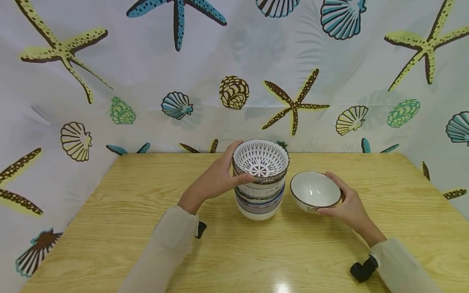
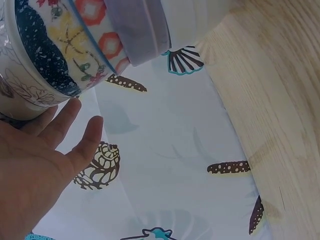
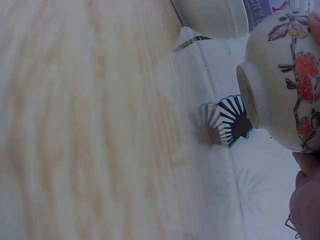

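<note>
A stack of several bowls [image 1: 258, 205] stands on the wooden table; its top bowl [image 1: 261, 156] is white inside with dark grey strokes and a dark rim. My left hand [image 1: 220, 175] holds the stack's upper left side, thumb in front and fingers behind. In the left wrist view, those fingers [image 2: 92, 132] are beside the patterned bowls [image 2: 60, 45]. To the right of the stack, my right hand [image 1: 349, 205] grips a white bowl [image 1: 315, 189] by its right side. The right wrist view shows this bowl's orange floral outside [image 3: 280, 85] and its foot, raised off the table.
The light wooden table [image 1: 121, 228] runs back to a white cloth [image 1: 205, 130] printed with starfish and shells. Each wrist carries a black strap mount [image 1: 362, 269] below a pale sleeve [image 1: 397, 260].
</note>
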`<state>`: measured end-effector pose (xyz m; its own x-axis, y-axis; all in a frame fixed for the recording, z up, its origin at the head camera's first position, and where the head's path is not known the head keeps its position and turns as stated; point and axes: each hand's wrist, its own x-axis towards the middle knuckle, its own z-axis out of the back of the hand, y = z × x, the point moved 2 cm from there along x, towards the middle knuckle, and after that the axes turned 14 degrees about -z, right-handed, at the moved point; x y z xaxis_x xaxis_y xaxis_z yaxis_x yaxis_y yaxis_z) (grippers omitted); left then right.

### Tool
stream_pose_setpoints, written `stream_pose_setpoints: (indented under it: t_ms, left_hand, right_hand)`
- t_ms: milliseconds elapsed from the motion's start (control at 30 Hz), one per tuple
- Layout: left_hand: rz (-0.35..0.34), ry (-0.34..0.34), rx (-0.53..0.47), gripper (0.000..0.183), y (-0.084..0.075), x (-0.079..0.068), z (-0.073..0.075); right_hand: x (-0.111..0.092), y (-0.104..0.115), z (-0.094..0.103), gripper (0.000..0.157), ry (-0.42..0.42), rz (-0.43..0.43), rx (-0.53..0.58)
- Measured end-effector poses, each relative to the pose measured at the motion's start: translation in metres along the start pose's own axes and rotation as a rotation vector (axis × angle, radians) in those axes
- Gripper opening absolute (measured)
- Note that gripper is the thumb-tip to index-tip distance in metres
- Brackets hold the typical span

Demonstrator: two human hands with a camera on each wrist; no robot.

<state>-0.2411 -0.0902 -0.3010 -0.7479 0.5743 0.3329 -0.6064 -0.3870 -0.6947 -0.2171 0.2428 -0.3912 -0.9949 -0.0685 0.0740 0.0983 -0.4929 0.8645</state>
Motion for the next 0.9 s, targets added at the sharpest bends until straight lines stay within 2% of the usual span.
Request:
stream_pose_setpoints:
  t_ms: [433, 900]
  left_hand:
    - [0.003, -0.003, -0.008, 0.128, -0.003, 0.001, -0.001]
    - [-0.008, -0.011, -0.024, 0.126, 0.001, 0.0, -0.001]
  right_hand:
    - [-0.001, -0.007, -0.004, 0.099, 0.055, -0.07, -0.019]
    - [-0.002, -0.016, -0.007, 0.105, 0.092, -0.07, -0.018]
